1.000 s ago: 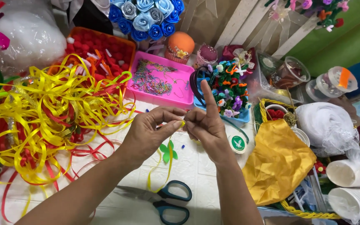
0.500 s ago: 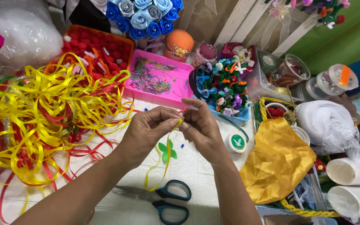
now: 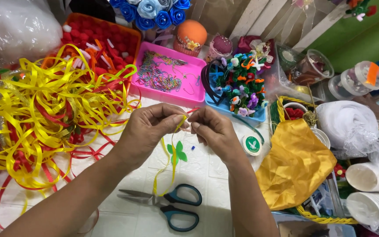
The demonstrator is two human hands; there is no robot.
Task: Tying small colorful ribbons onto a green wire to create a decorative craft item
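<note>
My left hand and my right hand meet fingertip to fingertip above the white tabletop. Both pinch a thin yellow ribbon strip that hangs down from between the fingers toward the scissors. A small green leaf shape shows just below the hands, beside the strip. Teal-handled scissors lie on the table under my forearms, blades pointing left. What the fingertips hold at the very top is hidden by the fingers.
A big tangle of yellow and red ribbon covers the left. Behind are an orange tray, a pink tray of beads and a blue tray of small flowers. Right: yellow cloth in a basket, white rolls.
My right index finger, raised a second ago, has folded down. Both hands have drawn together over the ribbon strip and shifted slightly toward me.
</note>
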